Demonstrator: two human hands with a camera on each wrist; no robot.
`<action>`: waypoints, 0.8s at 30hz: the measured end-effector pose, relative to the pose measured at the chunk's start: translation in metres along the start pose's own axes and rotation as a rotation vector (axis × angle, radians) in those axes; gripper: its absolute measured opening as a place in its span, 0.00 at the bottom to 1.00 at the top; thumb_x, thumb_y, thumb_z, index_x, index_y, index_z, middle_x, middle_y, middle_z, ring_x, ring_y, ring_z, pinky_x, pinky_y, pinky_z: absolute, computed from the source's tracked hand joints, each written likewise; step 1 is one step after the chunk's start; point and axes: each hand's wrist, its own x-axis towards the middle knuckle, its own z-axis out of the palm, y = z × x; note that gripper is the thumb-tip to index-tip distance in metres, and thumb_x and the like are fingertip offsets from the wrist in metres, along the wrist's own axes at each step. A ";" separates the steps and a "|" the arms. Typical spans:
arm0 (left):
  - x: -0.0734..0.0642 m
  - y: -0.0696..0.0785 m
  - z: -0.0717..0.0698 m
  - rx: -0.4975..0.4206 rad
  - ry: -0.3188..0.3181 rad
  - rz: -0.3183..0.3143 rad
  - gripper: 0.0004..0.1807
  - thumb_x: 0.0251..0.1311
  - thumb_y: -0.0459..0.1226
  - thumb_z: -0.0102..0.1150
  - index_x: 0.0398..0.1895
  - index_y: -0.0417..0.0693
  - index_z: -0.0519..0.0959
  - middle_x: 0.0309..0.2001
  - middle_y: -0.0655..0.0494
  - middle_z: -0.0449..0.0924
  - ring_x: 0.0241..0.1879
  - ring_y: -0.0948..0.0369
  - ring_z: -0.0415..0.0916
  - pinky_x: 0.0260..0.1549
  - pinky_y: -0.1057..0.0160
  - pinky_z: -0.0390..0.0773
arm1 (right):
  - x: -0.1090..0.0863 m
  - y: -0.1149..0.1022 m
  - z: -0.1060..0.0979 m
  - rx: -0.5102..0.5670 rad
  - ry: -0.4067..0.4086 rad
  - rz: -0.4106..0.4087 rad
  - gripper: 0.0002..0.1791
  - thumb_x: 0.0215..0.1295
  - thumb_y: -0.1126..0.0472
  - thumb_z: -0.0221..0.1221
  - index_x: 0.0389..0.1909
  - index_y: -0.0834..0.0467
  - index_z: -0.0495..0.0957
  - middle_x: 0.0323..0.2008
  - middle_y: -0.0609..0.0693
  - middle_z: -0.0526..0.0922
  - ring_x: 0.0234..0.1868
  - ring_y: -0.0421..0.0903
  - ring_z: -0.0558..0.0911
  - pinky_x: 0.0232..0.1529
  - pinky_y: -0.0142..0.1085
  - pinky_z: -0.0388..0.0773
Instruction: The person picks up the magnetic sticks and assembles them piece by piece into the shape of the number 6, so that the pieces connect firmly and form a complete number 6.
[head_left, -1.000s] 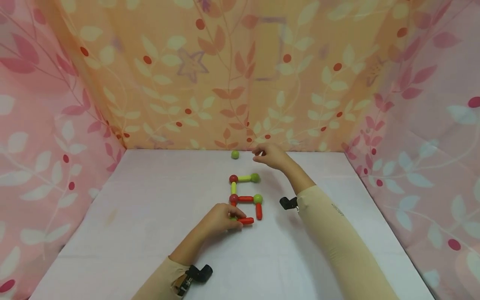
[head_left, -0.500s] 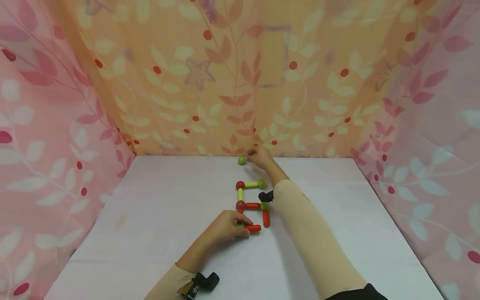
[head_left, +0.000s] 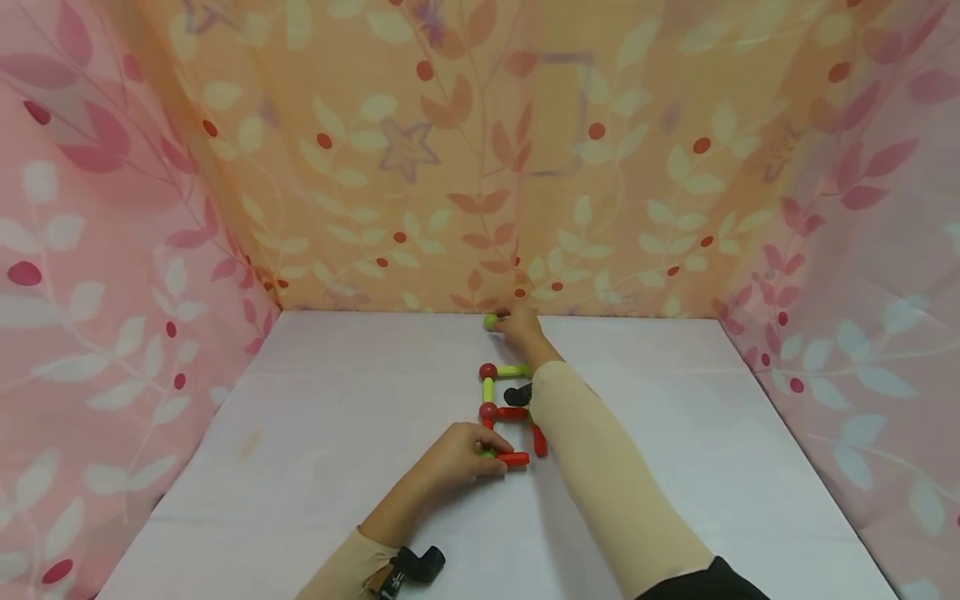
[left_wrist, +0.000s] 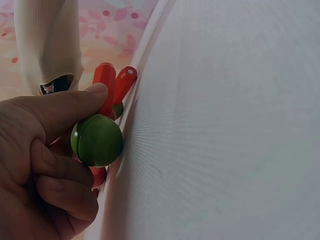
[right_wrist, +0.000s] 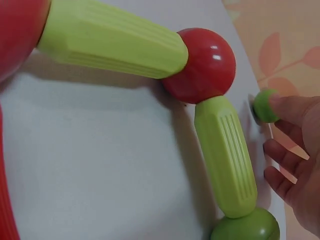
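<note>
A figure of red and yellow-green rods joined by balls lies on the white table. At its near end my left hand (head_left: 465, 454) grips a red rod (left_wrist: 104, 80) and the green ball (left_wrist: 97, 140) at its end, the thumb lying on the rod. My right hand (head_left: 521, 327) is at the far table edge, thumb and forefinger pinching a loose green ball (right_wrist: 266, 106). Two red balls, one farther back (head_left: 488, 372) and one nearer (head_left: 488, 412), are linked by a yellow-green rod (head_left: 488, 390). The right forearm hides part of the figure's right side in the head view.
Yellow patterned cloth (head_left: 405, 200) hangs behind the table (head_left: 337, 383), with pink patterned cloth on both sides. Black wrist cameras sit on both sleeves; the right one (head_left: 517, 395) overlaps the figure in the head view.
My right hand has moved left along the back edge to the loose green ball and taken hold of it. The left hand keeps its grip. The head view has shifted slightly.
</note>
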 end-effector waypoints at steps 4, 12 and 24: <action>0.000 0.001 0.000 -0.023 -0.005 -0.015 0.11 0.53 0.38 0.78 0.39 0.65 0.90 0.36 0.71 0.86 0.29 0.65 0.73 0.27 0.67 0.72 | 0.002 0.000 0.004 -0.052 0.042 -0.006 0.20 0.66 0.61 0.68 0.58 0.56 0.81 0.57 0.52 0.82 0.59 0.51 0.77 0.65 0.47 0.72; 0.002 0.002 -0.002 -0.005 -0.007 -0.010 0.12 0.53 0.39 0.77 0.39 0.66 0.90 0.35 0.72 0.86 0.30 0.66 0.74 0.29 0.67 0.72 | 0.002 -0.004 0.008 -0.196 0.128 0.051 0.18 0.63 0.53 0.70 0.53 0.48 0.85 0.51 0.46 0.83 0.52 0.53 0.77 0.62 0.51 0.69; 0.001 0.001 -0.001 0.012 -0.009 -0.028 0.11 0.53 0.40 0.78 0.38 0.68 0.90 0.36 0.73 0.86 0.33 0.65 0.75 0.30 0.66 0.73 | -0.013 -0.028 0.000 -0.038 0.085 -0.033 0.19 0.67 0.54 0.68 0.56 0.56 0.83 0.49 0.51 0.84 0.50 0.50 0.79 0.55 0.44 0.78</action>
